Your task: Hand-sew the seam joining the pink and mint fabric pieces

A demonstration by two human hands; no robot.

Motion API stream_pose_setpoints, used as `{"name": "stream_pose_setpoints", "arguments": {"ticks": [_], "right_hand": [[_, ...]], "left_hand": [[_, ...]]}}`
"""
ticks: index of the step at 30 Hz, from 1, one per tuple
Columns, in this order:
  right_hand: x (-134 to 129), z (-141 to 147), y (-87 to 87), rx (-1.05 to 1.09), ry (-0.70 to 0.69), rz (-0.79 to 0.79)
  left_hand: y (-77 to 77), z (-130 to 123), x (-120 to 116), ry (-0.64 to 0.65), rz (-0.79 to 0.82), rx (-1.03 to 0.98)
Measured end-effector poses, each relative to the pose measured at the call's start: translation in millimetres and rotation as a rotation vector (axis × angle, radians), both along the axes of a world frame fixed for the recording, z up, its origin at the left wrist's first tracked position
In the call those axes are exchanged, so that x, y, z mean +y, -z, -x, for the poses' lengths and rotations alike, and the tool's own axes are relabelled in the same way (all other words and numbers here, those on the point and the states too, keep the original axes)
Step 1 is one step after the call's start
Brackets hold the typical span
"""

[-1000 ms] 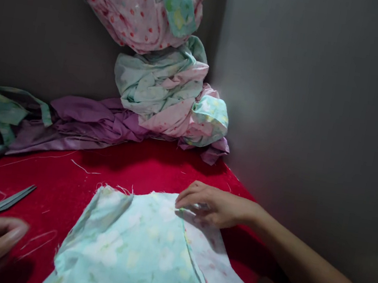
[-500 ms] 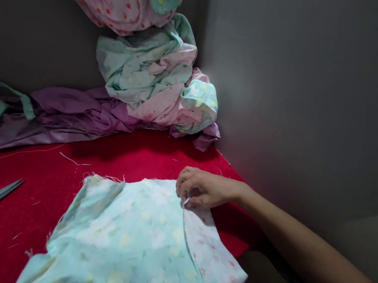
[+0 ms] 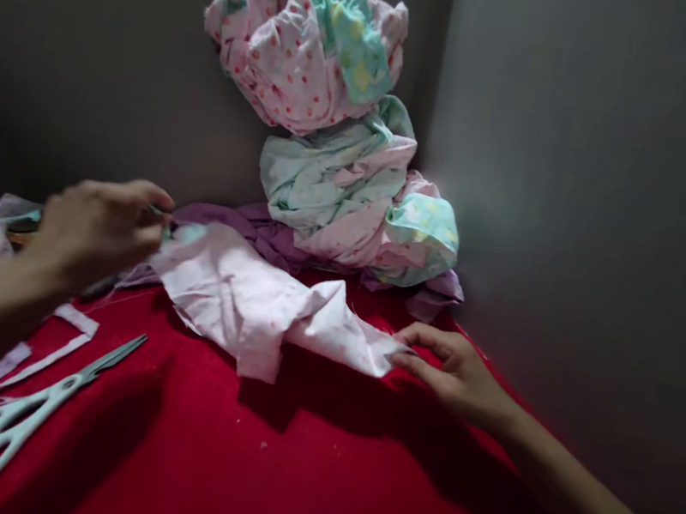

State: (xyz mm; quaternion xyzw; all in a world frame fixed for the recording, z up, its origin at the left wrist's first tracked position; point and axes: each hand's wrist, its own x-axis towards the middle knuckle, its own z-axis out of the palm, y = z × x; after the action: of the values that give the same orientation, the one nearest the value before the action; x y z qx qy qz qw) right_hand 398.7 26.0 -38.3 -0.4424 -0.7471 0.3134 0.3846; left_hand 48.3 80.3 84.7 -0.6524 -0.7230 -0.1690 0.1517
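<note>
A pale pink piece of fabric (image 3: 246, 294) is stretched between my two hands, lifted over the red tabletop with its middle sagging in folds. My left hand (image 3: 104, 228) pinches its far left end, where a bit of mint-green cloth shows at the fingers. On the other side my right hand (image 3: 451, 374) grips the right corner between thumb and fingers. White-handled scissors (image 3: 23, 424) lie on the red cloth (image 3: 294, 484) below my left forearm, blades pointing away.
Crumpled pink and mint printed fabric (image 3: 309, 60) is heaped high in the corner, with more bundled cloth (image 3: 342, 179) beneath it. Purple fabric (image 3: 269, 232) runs along the back. Grey walls (image 3: 561, 153) rise behind and right. White strips (image 3: 67, 335) lie beside the scissors.
My left hand has come into view holding the fabric's left end. The fabric, earlier spread mint side up, is now raised and shows its pink side. The view has shifted left.
</note>
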Motion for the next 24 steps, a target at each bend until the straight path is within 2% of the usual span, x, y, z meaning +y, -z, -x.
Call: {"name": "stream_pose_setpoints", "arguments": {"ticks": [1,3,6,8,10,12,13,15,16,18,20,23,24], "right_hand": [[-0.1,0.9,3.5,-0.020,-0.015,0.011],[0.9,0.1,9.0,-0.027,-0.040,0.036],[4.6,-3.6,14.3,0.013,-0.006,0.085],[6.9,-4.9,16.6,0.053,0.030,0.130],[8.7,-4.5,17.9,0.107,0.042,0.212],[11.9,-3.2,17.7,0.174,0.029,0.310],[15.2,-2.5,16.7,0.201,0.023,0.334],[27.9,-0.8,11.3,0.230,0.037,0.308],[37.8,0.3,6.1,0.235,0.055,0.258],[64.2,3.9,-11.5,0.240,0.106,0.144],[94.7,10.1,-41.6,0.239,0.171,-0.005],[127.6,21.7,-106.6,0.233,0.275,-0.295],[130.6,24.9,-129.4,0.222,0.343,-0.457]], "left_hand": [[8.1,-4.4,-1.0,0.112,0.087,-0.056],[33.8,-12.8,-12.4,0.286,0.229,-0.159],[78.9,-30.9,-42.0,0.434,0.419,-0.287],[104.2,-47.3,-58.0,0.445,0.449,-0.346],[121.9,-60.8,-63.1,0.423,0.429,-0.370],[129.5,-64.0,-54.8,0.402,0.398,-0.382],[128.3,-60.1,-46.3,0.393,0.384,-0.386],[114.1,-42.4,-23.5,0.367,0.350,-0.380],[100.9,-30.0,-11.0,0.339,0.325,-0.365],[63.9,-4.0,12.2,0.266,0.249,-0.311],[17.9,17.3,28.4,0.184,0.147,-0.238],[-48.2,35.5,33.6,0.123,-0.068,-0.121],[-65.0,39.5,30.0,0.111,-0.153,-0.098]]}}
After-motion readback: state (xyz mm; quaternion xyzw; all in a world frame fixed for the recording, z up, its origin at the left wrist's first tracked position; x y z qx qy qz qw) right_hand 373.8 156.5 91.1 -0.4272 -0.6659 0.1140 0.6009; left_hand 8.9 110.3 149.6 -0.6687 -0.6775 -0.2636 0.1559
